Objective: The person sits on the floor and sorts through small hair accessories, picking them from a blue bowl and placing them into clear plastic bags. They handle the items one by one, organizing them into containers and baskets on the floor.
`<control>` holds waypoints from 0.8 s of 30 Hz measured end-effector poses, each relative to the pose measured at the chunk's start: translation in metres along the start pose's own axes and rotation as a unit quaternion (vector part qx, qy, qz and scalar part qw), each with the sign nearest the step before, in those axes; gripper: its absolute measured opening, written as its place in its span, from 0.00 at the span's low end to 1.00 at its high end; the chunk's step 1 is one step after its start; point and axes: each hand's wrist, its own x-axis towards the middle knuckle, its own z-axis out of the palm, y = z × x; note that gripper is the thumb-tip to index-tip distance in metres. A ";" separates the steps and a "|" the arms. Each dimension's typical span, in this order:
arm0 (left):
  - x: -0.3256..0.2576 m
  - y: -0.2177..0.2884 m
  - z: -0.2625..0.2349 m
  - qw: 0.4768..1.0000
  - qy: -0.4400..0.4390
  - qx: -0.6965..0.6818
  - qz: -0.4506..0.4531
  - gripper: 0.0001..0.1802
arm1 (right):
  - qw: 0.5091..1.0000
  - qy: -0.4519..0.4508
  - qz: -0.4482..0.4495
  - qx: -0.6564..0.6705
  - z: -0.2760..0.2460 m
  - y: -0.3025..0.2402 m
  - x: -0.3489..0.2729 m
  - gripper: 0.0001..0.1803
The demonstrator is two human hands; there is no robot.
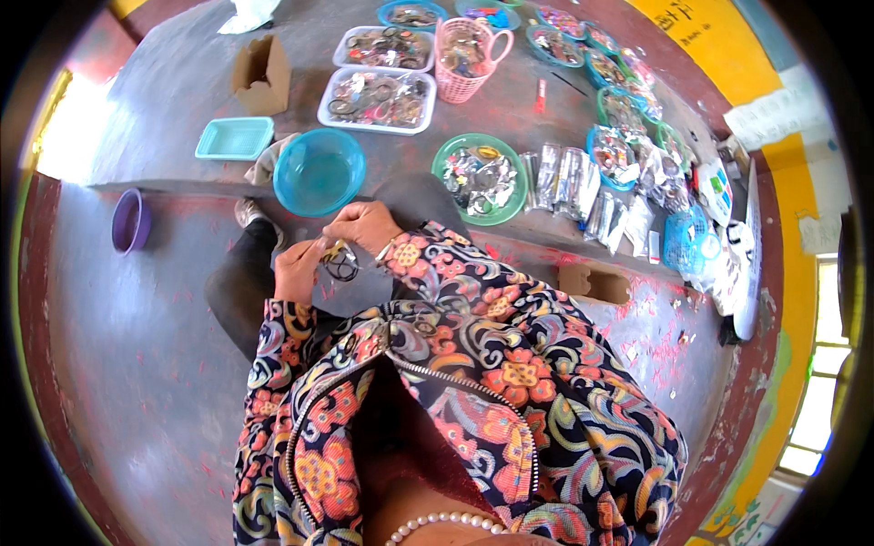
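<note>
Your left hand [296, 264] and right hand [364, 226] sit close together in front of your chest, both pinched on a small cluster of dark wire rings [341, 264]. The cluster hangs between the fingertips, touching both hands, with the left hand gripping from the lower left and the right hand from above and to the right. The rings are too small to resolve how many there are or how they interlock.

The blue bowl [320, 171] lies just beyond your hands, directly ahead and nearest to the right hand. The green plate [480, 177] of silvery pieces lies ahead and to the right, also nearer the right hand. Both rest on the raised grey ledge [182, 109], along with the white trays [377, 98] further back.
</note>
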 end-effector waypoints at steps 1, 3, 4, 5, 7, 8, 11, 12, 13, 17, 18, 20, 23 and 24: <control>0.000 0.001 -0.001 1.000 0.012 0.012 -0.018 0.11 | 0.999 0.005 0.010 -0.032 0.003 -0.008 -0.002 0.08; 0.003 -0.003 -0.007 1.000 0.005 0.019 -0.020 0.12 | 0.999 0.038 -0.003 -0.016 0.002 0.005 0.007 0.08; 0.004 0.001 -0.012 0.999 0.025 0.025 -0.019 0.12 | 0.999 0.039 0.016 -0.009 0.006 -0.006 0.004 0.08; 0.003 0.005 -0.011 0.999 0.029 0.031 -0.017 0.12 | 0.994 0.078 0.034 0.062 0.000 0.008 0.012 0.10; 0.004 0.007 -0.017 0.990 0.083 -0.102 -0.054 0.14 | 0.992 0.068 0.014 0.107 -0.001 0.000 0.010 0.09; 0.008 0.005 -0.022 0.981 0.114 -0.148 -0.049 0.13 | 0.990 0.058 0.017 0.126 0.002 -0.004 0.010 0.09; 0.009 0.005 -0.028 0.956 0.160 -0.240 -0.061 0.13 | 0.997 0.004 0.062 0.051 0.013 -0.012 0.005 0.10; 0.009 0.005 -0.029 0.950 0.160 -0.260 -0.070 0.13 | 0.996 -0.025 0.069 0.043 0.017 -0.012 0.005 0.10; 0.010 0.002 -0.027 0.928 0.135 -0.343 -0.044 0.12 | 0.995 -0.052 0.076 0.033 0.019 -0.012 0.004 0.10; 0.007 0.000 -0.027 0.929 0.069 -0.359 -0.061 0.10 | 0.994 -0.065 0.086 0.018 0.017 -0.004 0.003 0.08; 0.007 0.004 -0.028 0.930 0.066 -0.356 -0.065 0.10 | 0.994 -0.075 0.082 0.023 0.014 -0.003 0.004 0.08; 0.006 0.009 -0.031 0.936 0.055 -0.336 -0.088 0.10 | 0.992 -0.097 0.076 0.035 0.011 -0.001 0.004 0.09; 0.005 0.017 -0.042 0.954 0.024 -0.268 -0.135 0.11 | 0.989 -0.126 0.080 -0.006 0.013 0.000 0.003 0.07; 0.006 0.013 -0.043 0.957 0.017 -0.256 -0.135 0.11 | 0.986 -0.143 0.083 -0.014 0.013 0.000 0.003 0.07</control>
